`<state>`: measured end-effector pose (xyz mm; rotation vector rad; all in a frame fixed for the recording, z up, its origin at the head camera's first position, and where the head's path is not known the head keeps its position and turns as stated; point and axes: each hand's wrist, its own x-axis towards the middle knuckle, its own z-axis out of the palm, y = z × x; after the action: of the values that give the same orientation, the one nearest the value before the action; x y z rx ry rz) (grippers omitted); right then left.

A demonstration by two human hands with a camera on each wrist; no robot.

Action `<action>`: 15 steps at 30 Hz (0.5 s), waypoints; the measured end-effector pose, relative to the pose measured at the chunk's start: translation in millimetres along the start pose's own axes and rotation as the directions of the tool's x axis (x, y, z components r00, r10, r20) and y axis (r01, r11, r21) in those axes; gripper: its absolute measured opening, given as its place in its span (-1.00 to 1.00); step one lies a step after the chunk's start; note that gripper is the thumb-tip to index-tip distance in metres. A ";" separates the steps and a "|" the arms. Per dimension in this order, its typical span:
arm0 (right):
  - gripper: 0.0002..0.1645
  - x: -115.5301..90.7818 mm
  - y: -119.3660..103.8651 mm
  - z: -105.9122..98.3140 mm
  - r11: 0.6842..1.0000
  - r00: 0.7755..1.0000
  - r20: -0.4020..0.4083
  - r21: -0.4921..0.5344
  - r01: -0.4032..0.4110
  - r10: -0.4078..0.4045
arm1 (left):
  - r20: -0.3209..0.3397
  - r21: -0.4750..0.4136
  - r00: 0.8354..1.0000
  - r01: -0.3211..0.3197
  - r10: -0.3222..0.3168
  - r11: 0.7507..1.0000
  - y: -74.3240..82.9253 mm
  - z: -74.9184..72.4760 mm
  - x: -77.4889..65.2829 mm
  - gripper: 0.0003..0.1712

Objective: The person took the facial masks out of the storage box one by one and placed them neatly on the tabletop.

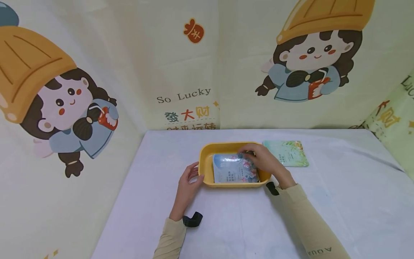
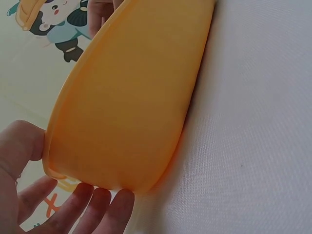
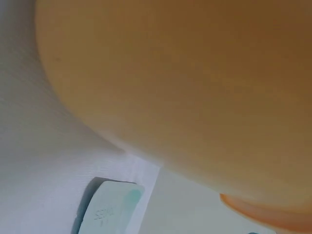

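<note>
A yellow plastic basin (image 1: 204,169), rectangular with rounded corners, stands on the table. Inside lies a flat blue sachet (image 1: 228,169) with pink flowers and printed text. My left hand (image 1: 188,183) holds the basin's left end; the left wrist view shows the thumb at the rim and the fingertips against the outer wall (image 2: 126,97). Reaching over the right side, my right hand (image 1: 260,158) pinches the sachet at its far right corner with curled fingers. From the right wrist, the basin's outer wall (image 3: 170,87) hides that hand.
A green sachet (image 1: 294,153) with a leafy print lies flat behind and right of the basin. White cloth (image 1: 233,223) covers the table. Printed cartoon curtains (image 1: 239,72) stand at the back and sides. A black camera mount (image 1: 193,219) sits on the left wrist.
</note>
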<state>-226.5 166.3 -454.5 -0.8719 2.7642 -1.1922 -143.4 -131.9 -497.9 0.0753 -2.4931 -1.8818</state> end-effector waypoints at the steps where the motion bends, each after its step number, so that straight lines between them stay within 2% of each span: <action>1: -0.74 -1.0 -0.4 -1.3 1.000 1.000 -0.005 0.002 -0.002 0.002 | 0.004 -0.003 1.000 -0.007 0.007 1.000 0.3 0.1 0.2 -0.42; 4: -0.74 -3.6 -1.8 -5.5 1.000 1.000 -0.013 0.015 -0.008 0.009 | 0.006 -0.006 1.000 -0.011 0.011 1.000 5.4 0.8 -1.4 -0.42; 15: -0.75 -9.2 -3.9 -23.0 0.999 0.998 -0.058 0.050 0.008 -0.005 | -0.005 0.015 1.000 0.002 -0.002 1.000 0.4 1.5 -1.9 -0.42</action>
<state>-221.8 184.1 -437.4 -0.8570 2.7641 -1.3025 -141.7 -130.2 -497.9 0.0822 -2.5057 -1.8610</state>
